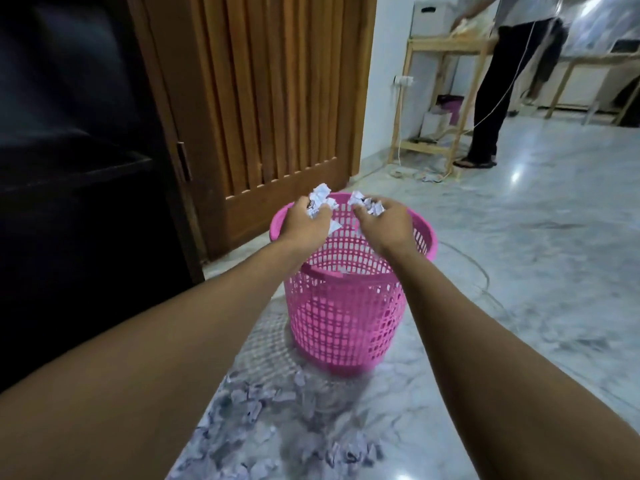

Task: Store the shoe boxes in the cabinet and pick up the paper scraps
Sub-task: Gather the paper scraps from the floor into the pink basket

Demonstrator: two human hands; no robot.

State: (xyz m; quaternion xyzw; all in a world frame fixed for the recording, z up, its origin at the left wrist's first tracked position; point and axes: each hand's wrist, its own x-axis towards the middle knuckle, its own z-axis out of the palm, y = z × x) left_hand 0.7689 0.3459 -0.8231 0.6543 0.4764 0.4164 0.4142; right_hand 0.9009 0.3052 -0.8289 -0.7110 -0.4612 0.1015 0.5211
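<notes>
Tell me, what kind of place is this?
Probably a room in a house: a slatted wooden door, a shiny marble floor strewn with scraps, and a pink basket, with wooden shelves by the wall.

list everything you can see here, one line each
basket: one, pink plastic mesh, on the floor in the centre
floor scraps: many, white and grey paper, scattered on the floor in front of the basket
left paper wad: one handful, white, over the basket's far rim
right paper wad: one handful, white, over the basket's far rim
door: one, brown slatted wood, behind the basket
dark furniture: one, black, far left
rack: one, pale wood, by the back wall
box: one, white, on top of the rack
other person: one, dark trousers, standing at the rack
floor: grey marbled, glossy
left hand: grips the left paper wad
right hand: grips the right paper wad
</notes>
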